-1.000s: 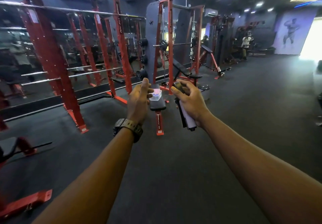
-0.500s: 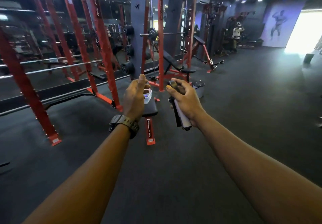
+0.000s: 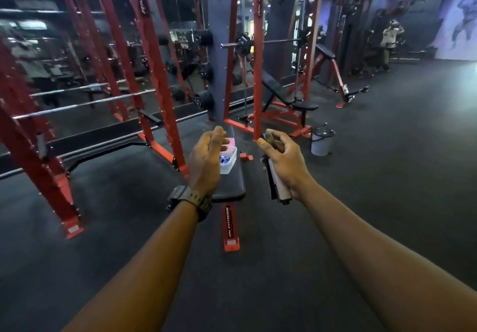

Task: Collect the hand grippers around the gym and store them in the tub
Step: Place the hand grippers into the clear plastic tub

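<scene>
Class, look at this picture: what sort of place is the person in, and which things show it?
A gym: red squat racks, a loaded barbell and a padded bench.

person, head view: two bare forearms, no sleeves in view. left wrist carries a dark, chunky digital-style wristwatch (image 3: 190, 200) with a ridged resin strap and blocky case. right wrist bare. left hand (image 3: 206, 162) and right hand (image 3: 286, 162) ungloved, no rings seen.
</scene>
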